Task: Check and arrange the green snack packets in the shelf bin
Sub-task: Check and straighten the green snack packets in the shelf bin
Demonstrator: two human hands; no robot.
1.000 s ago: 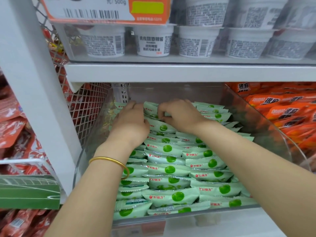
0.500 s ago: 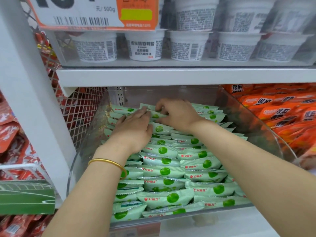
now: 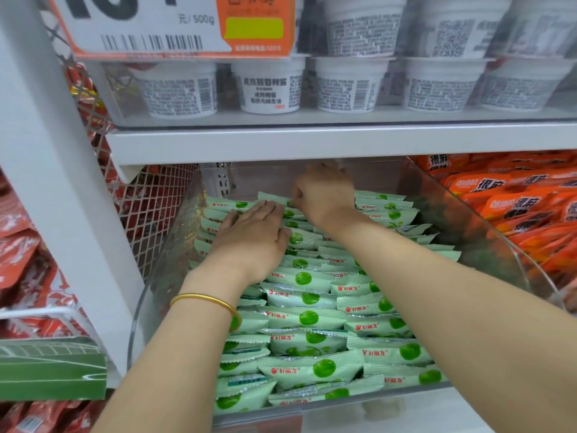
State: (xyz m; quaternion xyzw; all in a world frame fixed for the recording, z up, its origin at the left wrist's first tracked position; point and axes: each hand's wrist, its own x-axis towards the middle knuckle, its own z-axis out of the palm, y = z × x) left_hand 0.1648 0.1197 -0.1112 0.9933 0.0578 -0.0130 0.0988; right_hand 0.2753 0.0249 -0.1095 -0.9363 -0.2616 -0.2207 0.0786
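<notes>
Left hand (image 3: 253,237) flat, fingers straight, pressed on green packets (image 3: 307,318) rear left in the bin (image 3: 487,242) — right hand (image 3: 324,198) further back, fingers curled, grip not discernible. Packets lay crosswise to my reach, rows front to back.

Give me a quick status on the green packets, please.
Left hand flat on green packets. Right hand pinching one at rear of bin. Upper shelf close overhead.

snack packets (image 3: 309,318): pale green, each with a darker green disc and red lettering
neighbouring packets (image 3: 515,201): orange, dark lettering
tubs (image 3: 346,89): white, grey-black print
price label (image 3: 175,26): white, orange edge, black barcode, yellow-green patch
bangle (image 3: 206,300): gold
</notes>
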